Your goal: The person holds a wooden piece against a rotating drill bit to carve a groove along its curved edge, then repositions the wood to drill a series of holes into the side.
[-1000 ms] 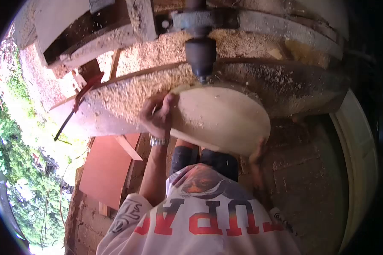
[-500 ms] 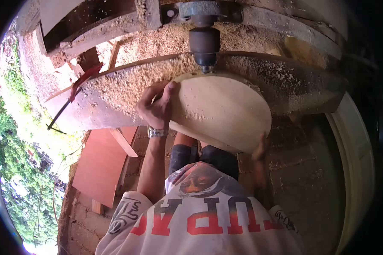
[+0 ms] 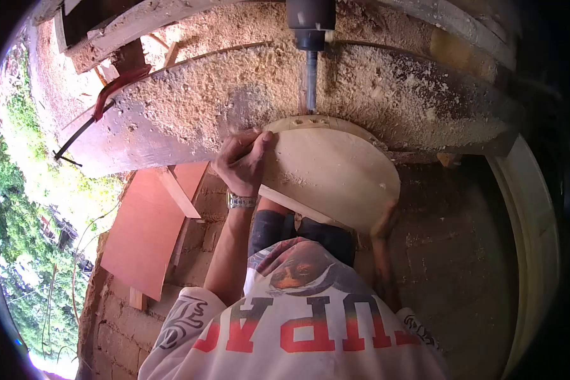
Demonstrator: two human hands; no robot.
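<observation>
A pale wooden board (image 3: 332, 171) with a curved far edge and a straight near edge lies between my hands. Several holes show in its curved edge, close to the tip of the drill bit (image 3: 311, 82). My left hand (image 3: 242, 161) grips the board's left end, thumb on top and fingers curled round the side. At the right end, my right hand (image 3: 384, 218) holds the board's lower corner, its fingers partly hidden in shadow. The dark drill chuck (image 3: 310, 22) hangs above the far side, the bit pointing at the board's edge.
Sawdust and chips cover the curved work table (image 3: 196, 117). A red clamp (image 3: 117, 88) sits on its left edge. A reddish panel (image 3: 147, 231) leans below left beside a wooden strip (image 3: 180, 193). A pale curved frame (image 3: 532, 253) stands at the right.
The board has come away from the chuck, towards my body. More of the bit and the holes in the curved edge now show. Both hands still hold the board.
</observation>
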